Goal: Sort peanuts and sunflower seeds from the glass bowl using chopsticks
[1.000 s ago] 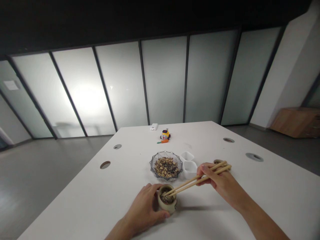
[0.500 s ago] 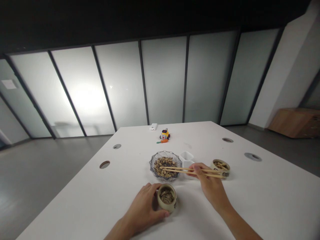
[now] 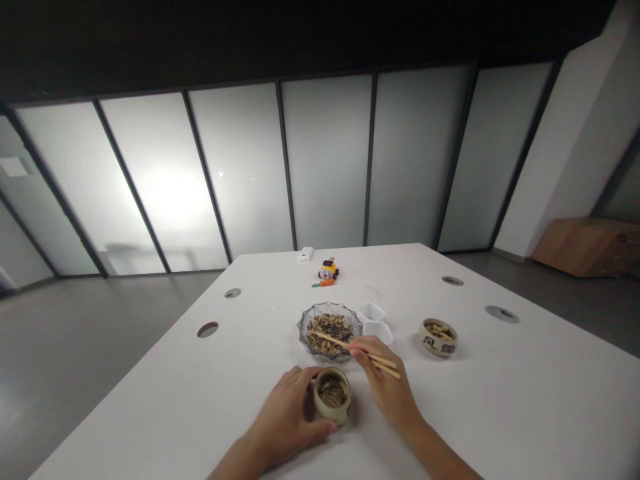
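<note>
My left hand (image 3: 287,420) curls its thumb and fingers around a small beige ceramic cup (image 3: 346,412) on the table. Inside the cup lie thin, striped seeds (image 3: 333,392). A pair of wooden chopsticks (image 3: 383,363) is gripped in my right hand (image 3: 387,383), pointing to the left. Their tips reach into a scalloped clear glass bowl (image 3: 305,340) heaped with brown seeds or nuts (image 3: 333,325); whether they pinch a piece is too small to tell. This bowl stands just beyond the cup.
Two white plastic dishes (image 3: 373,311) sit at the bowl's right. Farther right is another ceramic cup (image 3: 439,343) holding pale nut-like pieces. A toy carrot (image 3: 325,283), a yellow toy vehicle (image 3: 329,269) and a white box-shaped device (image 3: 305,254) are farther back. Round holes (image 3: 207,329) pierce the white table (image 3: 250,373).
My right hand has moved left and nearer to me with the chopsticks, which now slant more steeply, uncovering the right cup and the front white dish. My left hand stays on its cup.
</note>
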Tool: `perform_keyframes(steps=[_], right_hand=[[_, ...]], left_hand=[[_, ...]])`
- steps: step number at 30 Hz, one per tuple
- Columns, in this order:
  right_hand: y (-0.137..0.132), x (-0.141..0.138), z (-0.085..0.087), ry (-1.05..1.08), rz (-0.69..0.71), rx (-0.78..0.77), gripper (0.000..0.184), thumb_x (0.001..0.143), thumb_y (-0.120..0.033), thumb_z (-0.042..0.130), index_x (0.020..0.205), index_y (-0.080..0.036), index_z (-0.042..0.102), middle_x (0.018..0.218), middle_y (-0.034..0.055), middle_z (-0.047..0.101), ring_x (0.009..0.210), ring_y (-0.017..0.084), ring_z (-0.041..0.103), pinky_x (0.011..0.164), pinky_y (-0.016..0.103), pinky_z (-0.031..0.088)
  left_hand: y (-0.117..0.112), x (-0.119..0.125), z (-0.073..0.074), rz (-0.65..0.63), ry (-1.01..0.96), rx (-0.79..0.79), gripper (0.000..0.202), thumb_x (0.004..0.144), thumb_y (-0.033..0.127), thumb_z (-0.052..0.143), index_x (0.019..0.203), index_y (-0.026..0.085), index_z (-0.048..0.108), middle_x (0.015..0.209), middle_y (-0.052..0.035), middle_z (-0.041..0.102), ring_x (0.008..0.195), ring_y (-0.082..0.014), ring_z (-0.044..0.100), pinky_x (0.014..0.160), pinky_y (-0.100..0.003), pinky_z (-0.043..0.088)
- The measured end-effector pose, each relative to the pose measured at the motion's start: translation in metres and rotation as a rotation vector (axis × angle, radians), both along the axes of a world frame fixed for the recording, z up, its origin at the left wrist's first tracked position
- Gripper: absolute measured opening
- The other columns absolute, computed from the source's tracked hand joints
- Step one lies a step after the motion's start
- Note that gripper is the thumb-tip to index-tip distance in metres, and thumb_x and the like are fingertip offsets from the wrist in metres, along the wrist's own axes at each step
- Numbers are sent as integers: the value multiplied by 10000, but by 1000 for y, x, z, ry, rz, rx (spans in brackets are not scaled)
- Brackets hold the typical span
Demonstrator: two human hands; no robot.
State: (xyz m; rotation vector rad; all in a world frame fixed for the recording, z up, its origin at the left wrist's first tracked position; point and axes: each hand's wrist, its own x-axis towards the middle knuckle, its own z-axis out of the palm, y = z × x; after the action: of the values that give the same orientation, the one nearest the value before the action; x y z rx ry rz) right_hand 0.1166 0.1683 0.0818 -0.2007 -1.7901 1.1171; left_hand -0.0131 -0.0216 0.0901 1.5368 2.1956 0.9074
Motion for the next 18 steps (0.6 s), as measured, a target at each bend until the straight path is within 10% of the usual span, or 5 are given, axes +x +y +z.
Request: perform_keyframes(steps=[18], right_hand=[[9, 1, -2, -55, -80, -10, 355, 1030, -513, 620, 885, -241, 798, 907, 91, 785, 873, 286, 754, 799, 392, 633]], left_hand=[[-1, -2, -1, -2, 9, -9, 726, 774, 583, 884, 1377, 255, 649, 1249, -106, 720, 1131, -342, 632, 1018, -431, 502]])
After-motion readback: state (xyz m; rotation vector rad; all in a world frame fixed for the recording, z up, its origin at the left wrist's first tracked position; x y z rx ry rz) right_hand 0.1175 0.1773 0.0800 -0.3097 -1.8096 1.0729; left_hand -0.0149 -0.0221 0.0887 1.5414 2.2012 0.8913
